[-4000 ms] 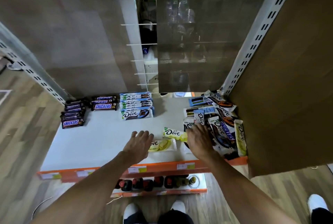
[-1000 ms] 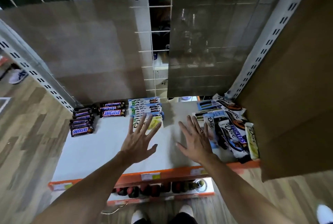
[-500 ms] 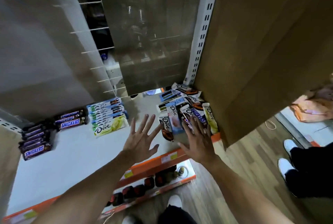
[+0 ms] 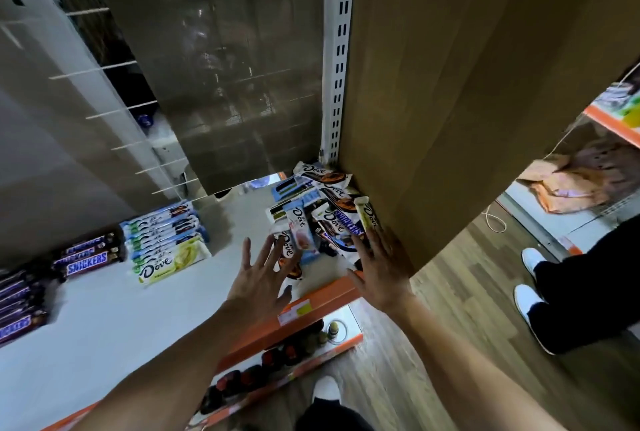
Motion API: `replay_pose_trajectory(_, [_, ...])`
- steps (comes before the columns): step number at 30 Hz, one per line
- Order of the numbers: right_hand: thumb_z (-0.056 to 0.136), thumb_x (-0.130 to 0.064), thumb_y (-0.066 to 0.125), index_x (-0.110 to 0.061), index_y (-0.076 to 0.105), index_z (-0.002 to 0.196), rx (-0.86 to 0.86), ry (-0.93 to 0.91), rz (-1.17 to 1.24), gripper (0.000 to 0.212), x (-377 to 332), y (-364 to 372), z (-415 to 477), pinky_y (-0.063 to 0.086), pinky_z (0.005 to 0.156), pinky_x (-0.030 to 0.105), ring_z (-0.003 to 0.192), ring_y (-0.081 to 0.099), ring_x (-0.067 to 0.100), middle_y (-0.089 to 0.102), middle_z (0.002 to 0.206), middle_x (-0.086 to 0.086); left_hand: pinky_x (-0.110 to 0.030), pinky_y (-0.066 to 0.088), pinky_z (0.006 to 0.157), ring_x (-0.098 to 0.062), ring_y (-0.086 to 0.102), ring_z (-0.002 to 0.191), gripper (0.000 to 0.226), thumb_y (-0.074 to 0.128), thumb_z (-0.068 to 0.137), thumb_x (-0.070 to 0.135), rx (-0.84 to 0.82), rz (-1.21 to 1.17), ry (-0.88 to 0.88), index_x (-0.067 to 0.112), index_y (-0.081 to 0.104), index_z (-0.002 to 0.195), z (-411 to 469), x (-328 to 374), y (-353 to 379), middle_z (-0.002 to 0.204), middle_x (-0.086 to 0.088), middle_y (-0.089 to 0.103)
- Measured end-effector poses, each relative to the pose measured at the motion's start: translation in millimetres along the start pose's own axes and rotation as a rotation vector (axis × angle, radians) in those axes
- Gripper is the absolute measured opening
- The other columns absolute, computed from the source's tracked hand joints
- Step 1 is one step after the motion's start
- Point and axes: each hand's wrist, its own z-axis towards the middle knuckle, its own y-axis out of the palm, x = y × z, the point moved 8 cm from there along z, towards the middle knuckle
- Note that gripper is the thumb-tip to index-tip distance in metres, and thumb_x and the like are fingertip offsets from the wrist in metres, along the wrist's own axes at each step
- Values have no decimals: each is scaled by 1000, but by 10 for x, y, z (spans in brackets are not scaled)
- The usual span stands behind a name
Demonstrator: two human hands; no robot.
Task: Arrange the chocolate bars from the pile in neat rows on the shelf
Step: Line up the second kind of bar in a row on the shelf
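My left hand and right hand are both released, fingers straight and spread, grasping nothing. They hang over the near edge of the pile, the left at its left side, the right close against the brown side panel. I cannot tell whether any fingertip touches a wrapper.

The pile lies jumbled in the right back corner of the shelf, with bars crossing at all angles. To pick well, I judge I should lift one bar off the top rather than dig. The pink Dove bar lies uppermost and nearest my left hand, so it looks the easy one. Pinching it across its width should stop the slick wrapper sliding.

The Snickers bar is wedged among Doves and would likely drag its neighbours. Well to the left lie the Dove row and the Snickers rows. I should sort by kind and lay each bar square against the front one.
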Motion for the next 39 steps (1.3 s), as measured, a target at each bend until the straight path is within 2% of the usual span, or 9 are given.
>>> replay_pose_trajectory(5, [83, -52, 55, -20, 43, 135, 56, -18, -11, 63, -22, -34, 107, 32, 106, 51, 124, 45, 31, 55, 125, 12, -68, -11, 108, -37, 2, 146, 84, 49, 91, 44, -68, 40, -19, 30, -8, 151, 55, -16, 62, 159, -16, 8])
replay_pose_trajectory(9, [78, -47, 66, -20, 52, 128, 82, -17, -30, 58, -40, -85, 185, 31, 103, 50, 114, 50, 30, 59, 112, 11, -68, -9, 108, -38, -2, 146, 93, 56, 90, 22, -121, 91, -6, 29, -15, 150, 128, -10, 90, 159, -18, 4])
replay_pose_trajectory(11, [73, -45, 73, -20, 57, 120, 98, -12, -44, 56, -56, -124, 209, 32, 99, 48, 107, 53, 30, 61, 104, 10, -71, 6, 107, -41, 21, 142, 112, 80, 69, 23, -130, 119, 14, 24, 5, 152, 177, -8, 47, 153, -23, 26])
replay_pose_trajectory(13, [68, -46, 76, -19, 61, 113, 100, -13, -69, 54, -80, -141, 231, 33, 95, 47, 102, 55, 29, 62, 96, 9, -71, 27, 99, -42, 47, 127, 120, 94, 34, 22, -112, 144, 28, 18, 43, 142, 205, -30, 32, 137, -23, 50])
replay_pose_trajectory(16, [67, -47, 77, -19, 64, 110, 78, -7, -97, 54, -98, -125, 273, 30, 93, 46, 100, 56, 28, 63, 92, 7, -70, 37, 95, -40, 52, 122, 115, 94, 22, 23, -90, 138, 56, 14, 58, 131, 227, -46, 11, 134, -22, 53])
replay_pose_trajectory(22, [56, -40, 84, -15, 63, 94, 151, -10, -96, 50, -135, -188, 324, 29, 89, 45, 89, 58, 29, 61, 81, 9, -68, 35, 99, -39, 47, 125, 83, 94, 44, 28, -159, 134, 10, 17, 65, 121, 248, -148, 99, 127, -20, 56])
replay_pose_trajectory(28, [53, -35, 82, -12, 62, 83, 76, 35, -150, 42, -129, -96, 360, 30, 92, 47, 88, 54, 29, 59, 81, 11, -62, 45, 92, -33, 61, 107, 61, 90, 52, 49, -56, 58, 51, 18, 73, 102, 180, -142, 39, 103, -9, 69])
replay_pose_trajectory(33, [51, -28, 80, -17, 59, 77, 90, 20, -179, 35, -165, -152, 345, 31, 87, 45, 85, 53, 27, 55, 77, 8, -61, 49, 88, -31, 62, 98, 63, 91, 39, 19, 3, 80, 23, 11, 73, 99, 80, -256, 49, 98, -11, 66])
replay_pose_trajectory(39, [49, -25, 82, -18, 56, 80, 103, -43, -117, 41, -308, -156, 385, 36, 81, 42, 88, 49, 26, 53, 83, 7, -55, 52, 83, -29, 64, 84, 64, 93, 32, 21, 33, 88, 10, 9, 74, 92, -8, -323, 8, 88, -11, 65])
